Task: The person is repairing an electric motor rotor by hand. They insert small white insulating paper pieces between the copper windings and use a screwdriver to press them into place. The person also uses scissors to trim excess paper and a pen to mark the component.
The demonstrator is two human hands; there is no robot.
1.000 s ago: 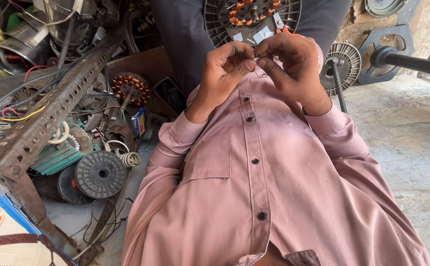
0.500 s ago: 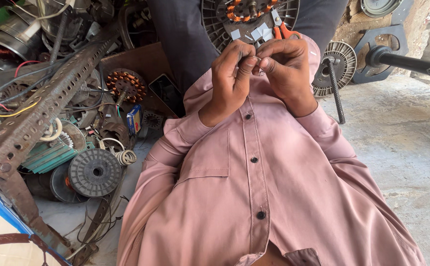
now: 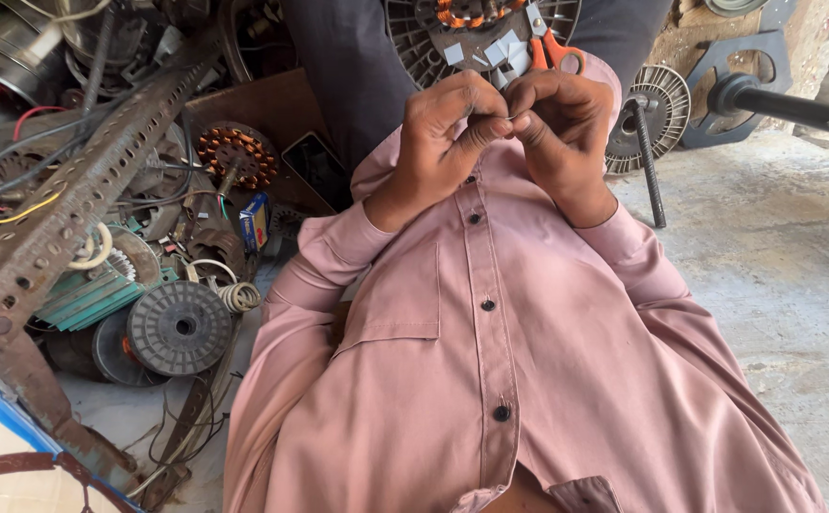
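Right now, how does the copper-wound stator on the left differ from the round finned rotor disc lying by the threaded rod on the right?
The stator shows orange-brown copper coils in a ring, while the rotor disc is bare grey metal with radial fins. The stator sits amid the cluttered pile against a brown board; the rotor disc rests on the concrete floor, partly crossed by the threaded rod. Both are round, and neither hand touches them.

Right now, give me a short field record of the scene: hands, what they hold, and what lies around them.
left hand: raised at chest, fingertips pinched on a tiny item, too small to identify
right hand: fingertips meeting the left's
scissors: orange handles, just beyond the hands on the fan motor housing
copper-wound stator: on the left, among scrap
perforated angle bar: slanting across the left clutter
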